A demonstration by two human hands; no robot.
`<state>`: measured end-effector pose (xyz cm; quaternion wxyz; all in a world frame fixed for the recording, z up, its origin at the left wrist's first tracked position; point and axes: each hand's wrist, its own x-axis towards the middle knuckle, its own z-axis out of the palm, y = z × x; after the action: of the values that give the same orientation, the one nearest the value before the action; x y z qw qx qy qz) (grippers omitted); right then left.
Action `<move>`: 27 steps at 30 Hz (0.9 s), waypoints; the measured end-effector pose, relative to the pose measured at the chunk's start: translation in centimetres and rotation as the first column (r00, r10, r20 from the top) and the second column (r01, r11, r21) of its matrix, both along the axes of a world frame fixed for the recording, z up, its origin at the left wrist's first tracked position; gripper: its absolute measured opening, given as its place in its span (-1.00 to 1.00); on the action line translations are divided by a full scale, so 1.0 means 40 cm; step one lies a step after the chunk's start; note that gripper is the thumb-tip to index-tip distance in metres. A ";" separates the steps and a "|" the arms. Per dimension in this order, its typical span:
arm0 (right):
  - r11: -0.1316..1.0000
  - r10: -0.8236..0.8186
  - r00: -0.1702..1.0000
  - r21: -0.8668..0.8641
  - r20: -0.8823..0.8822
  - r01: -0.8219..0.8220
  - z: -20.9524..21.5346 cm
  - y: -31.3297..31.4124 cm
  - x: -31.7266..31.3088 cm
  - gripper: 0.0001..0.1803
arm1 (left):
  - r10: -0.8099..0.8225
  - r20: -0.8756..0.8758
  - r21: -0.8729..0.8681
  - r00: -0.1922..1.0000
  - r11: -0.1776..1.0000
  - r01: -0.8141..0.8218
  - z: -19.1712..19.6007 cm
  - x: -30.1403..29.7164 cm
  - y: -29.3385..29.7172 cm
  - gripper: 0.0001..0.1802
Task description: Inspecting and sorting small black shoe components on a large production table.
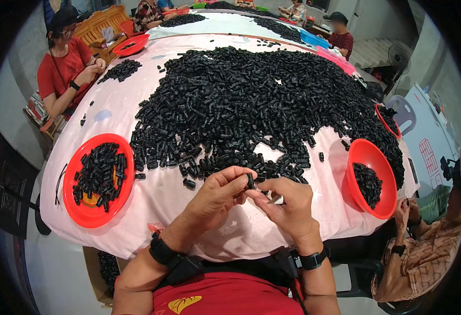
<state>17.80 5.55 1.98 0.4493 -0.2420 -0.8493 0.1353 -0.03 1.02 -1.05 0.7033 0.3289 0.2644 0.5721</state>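
My left hand (216, 193) pinches a small black cylindrical plastic piece (251, 181) between thumb and fingers, over the near edge of a big heap. My right hand (289, 203) is closed on a thin silvery tool (276, 199), mostly hidden in the fingers, so its kind is unclear. The right fingertips meet the held piece. Just beyond both hands spreads the large heap of similar black plastic pieces (230, 100). A red plate (73, 210) with more pieces lies to the left; a deep red bowl (385, 194), partly filled with them, sits on the right.
A pale pink cloth (188, 231) covers the long table. Co-workers sit around it: a person in red (57, 73) at far left, another in a patterned shirt (424, 252) close at right. A cardboard box (95, 273) of black pieces stands below the table's left front edge.
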 end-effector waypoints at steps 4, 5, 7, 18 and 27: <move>0.982 -0.010 0.999 -0.190 0.031 0.015 0.007 0.002 0.010 -0.64 | -0.031 0.001 0.042 1.000 0.999 0.030 0.004 0.001 -0.001 -0.74; 0.982 -0.012 0.999 -0.191 0.032 0.018 0.006 0.003 0.011 -0.64 | -0.049 0.005 0.062 0.999 0.997 0.049 0.006 0.003 -0.003 -0.74; 0.969 -0.048 0.994 -0.236 0.095 0.069 0.000 0.005 0.010 -0.54 | -0.070 0.009 0.080 0.997 0.994 0.069 0.013 0.006 -0.006 -0.73; 0.970 -0.095 0.974 -0.200 0.206 0.137 -0.003 0.008 0.014 -0.39 | -0.115 -0.085 0.047 0.990 0.992 0.119 0.029 0.004 -0.010 -0.71; 0.965 -0.065 0.968 -0.233 0.240 0.123 0.000 0.009 0.015 -0.40 | -0.054 -0.135 0.070 0.989 0.995 0.064 0.014 0.011 -0.007 -0.73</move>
<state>18.42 5.91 1.98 0.3201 -0.3501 -0.8598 0.1890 0.39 0.76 -0.50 0.6881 0.3999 0.2792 0.5372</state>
